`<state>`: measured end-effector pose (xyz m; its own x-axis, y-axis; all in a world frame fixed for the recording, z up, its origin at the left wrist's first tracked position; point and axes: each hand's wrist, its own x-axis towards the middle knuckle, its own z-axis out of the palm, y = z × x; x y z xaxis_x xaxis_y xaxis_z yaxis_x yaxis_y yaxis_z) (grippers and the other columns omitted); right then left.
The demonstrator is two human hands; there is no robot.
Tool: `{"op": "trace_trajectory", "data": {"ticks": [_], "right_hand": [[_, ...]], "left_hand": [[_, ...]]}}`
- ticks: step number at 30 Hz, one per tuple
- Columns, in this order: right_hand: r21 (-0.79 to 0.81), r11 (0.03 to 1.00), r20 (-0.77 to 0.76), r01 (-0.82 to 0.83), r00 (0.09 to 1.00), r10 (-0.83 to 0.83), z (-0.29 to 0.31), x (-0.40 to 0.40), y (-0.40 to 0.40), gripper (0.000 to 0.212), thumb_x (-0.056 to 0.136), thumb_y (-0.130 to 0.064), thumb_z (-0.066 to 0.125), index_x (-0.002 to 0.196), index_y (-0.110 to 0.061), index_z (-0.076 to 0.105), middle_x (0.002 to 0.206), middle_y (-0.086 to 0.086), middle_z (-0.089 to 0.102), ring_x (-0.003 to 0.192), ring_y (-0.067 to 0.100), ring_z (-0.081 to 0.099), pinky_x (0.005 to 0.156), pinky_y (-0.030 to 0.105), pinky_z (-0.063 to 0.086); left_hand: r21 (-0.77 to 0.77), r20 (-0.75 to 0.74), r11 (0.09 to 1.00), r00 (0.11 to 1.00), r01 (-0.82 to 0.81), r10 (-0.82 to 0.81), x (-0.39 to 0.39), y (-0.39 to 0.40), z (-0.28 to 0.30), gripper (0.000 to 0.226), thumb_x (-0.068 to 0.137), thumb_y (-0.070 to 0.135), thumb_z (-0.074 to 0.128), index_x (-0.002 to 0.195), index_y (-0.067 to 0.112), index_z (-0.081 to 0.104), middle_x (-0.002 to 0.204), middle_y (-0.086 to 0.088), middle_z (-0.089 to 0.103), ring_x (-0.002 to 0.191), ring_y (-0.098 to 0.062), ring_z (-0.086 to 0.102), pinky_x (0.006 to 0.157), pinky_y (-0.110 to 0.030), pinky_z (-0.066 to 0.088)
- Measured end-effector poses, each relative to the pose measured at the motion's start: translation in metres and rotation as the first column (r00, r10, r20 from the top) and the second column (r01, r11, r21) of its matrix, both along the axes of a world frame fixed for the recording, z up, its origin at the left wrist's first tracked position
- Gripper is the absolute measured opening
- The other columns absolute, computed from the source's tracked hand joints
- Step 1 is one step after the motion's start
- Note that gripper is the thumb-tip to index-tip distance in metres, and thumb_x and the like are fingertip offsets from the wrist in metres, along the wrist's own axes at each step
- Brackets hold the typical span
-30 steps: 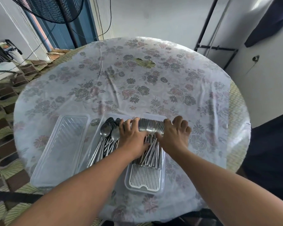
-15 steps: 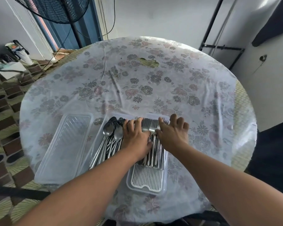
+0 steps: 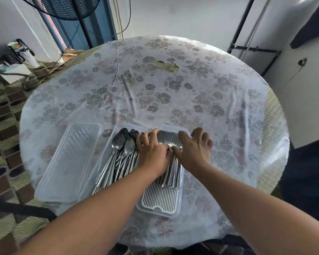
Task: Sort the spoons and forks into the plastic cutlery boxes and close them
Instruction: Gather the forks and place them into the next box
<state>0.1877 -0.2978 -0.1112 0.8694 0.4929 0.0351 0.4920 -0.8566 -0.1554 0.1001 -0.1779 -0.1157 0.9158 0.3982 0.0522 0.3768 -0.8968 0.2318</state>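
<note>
Both hands are down on the forks (image 3: pixel 167 139) in the right box (image 3: pixel 159 203), the left hand (image 3: pixel 153 150) and right hand (image 3: pixel 193 149) side by side, fingers spread flat and pressing the pile. The spoons (image 3: pixel 121 155) lie in the middle box (image 3: pixel 107 153), and a clear lid (image 3: pixel 68 162) sits at the left on the table (image 3: pixel 173 92).

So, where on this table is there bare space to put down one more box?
The far half of the floral tablecloth is bare, from the boxes up to the torn patch. Bare cloth also lies right of the right hand. The near-left is crowded: clear lid, spoons, forks in the slatted box, left hand.
</note>
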Motion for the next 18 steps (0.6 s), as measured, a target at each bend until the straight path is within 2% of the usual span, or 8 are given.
{"op": "trace_trajectory", "data": {"ticks": [4, 8, 11, 14, 18], "right_hand": [[0.025, 0.999, -0.025, 0.026, 0.999, -0.025, 0.000, 0.001, -0.004, 0.055, 0.088, -0.060, 0.062, 0.128, -0.025, 0.047, 0.125, 0.008, 0.032, 0.116, 0.030, 0.034, 0.099, 0.045, 0.032], [0.011, 0.999, -0.057, 0.033, 0.998, -0.032, 0.002, 0.002, -0.001, 0.053, 0.088, -0.052, 0.065, 0.130, -0.026, 0.047, 0.127, 0.009, 0.032, 0.118, 0.031, 0.034, 0.100, 0.045, 0.032], [0.036, 0.999, -0.058, 0.016, 0.998, -0.013, 0.003, 0.007, 0.003, 0.058, 0.088, -0.046, 0.070, 0.136, -0.027, 0.043, 0.128, 0.009, 0.030, 0.119, 0.032, 0.032, 0.103, 0.046, 0.031], [0.062, 0.998, -0.067, 0.011, 0.998, -0.006, 0.003, 0.011, 0.006, 0.060, 0.090, -0.040, 0.072, 0.139, -0.028, 0.040, 0.129, 0.009, 0.028, 0.120, 0.031, 0.031, 0.104, 0.046, 0.030], [0.169, 0.985, -0.107, 0.023, 0.994, -0.005, 0.010, 0.009, 0.010, 0.047, 0.095, -0.037, 0.065, 0.137, -0.031, 0.043, 0.127, 0.007, 0.029, 0.119, 0.030, 0.032, 0.106, 0.045, 0.028]], "left_hand": [[0.016, 0.018, 1.000, 1.000, -0.011, 0.011, -0.002, 0.005, 0.000, 0.032, 0.095, 0.056, 0.057, 0.117, 0.036, 0.068, 0.156, -0.008, 0.025, 0.138, -0.033, 0.014, 0.120, -0.060, 0.004], [0.020, -0.018, 1.000, 1.000, 0.005, -0.004, -0.002, 0.009, 0.003, 0.037, 0.093, 0.056, 0.061, 0.127, 0.040, 0.063, 0.156, -0.008, 0.022, 0.143, -0.037, 0.013, 0.121, -0.060, -0.003], [0.012, 0.016, 1.000, 1.000, -0.023, 0.023, 0.000, 0.009, 0.004, 0.039, 0.091, 0.059, 0.061, 0.123, 0.037, 0.065, 0.151, -0.010, 0.030, 0.138, -0.036, 0.020, 0.120, -0.061, 0.008], [-0.035, 0.056, 0.996, 0.995, -0.083, 0.085, -0.001, 0.011, 0.005, 0.042, 0.091, 0.058, 0.060, 0.125, 0.035, 0.064, 0.146, -0.007, 0.032, 0.130, -0.029, 0.019, 0.117, -0.056, 0.019], [-0.115, 0.152, 0.985, 0.978, -0.129, 0.146, -0.002, 0.023, 0.013, 0.037, 0.092, 0.049, 0.066, 0.127, 0.037, 0.067, 0.140, -0.006, 0.037, 0.125, -0.026, 0.022, 0.110, -0.050, 0.028]]}}
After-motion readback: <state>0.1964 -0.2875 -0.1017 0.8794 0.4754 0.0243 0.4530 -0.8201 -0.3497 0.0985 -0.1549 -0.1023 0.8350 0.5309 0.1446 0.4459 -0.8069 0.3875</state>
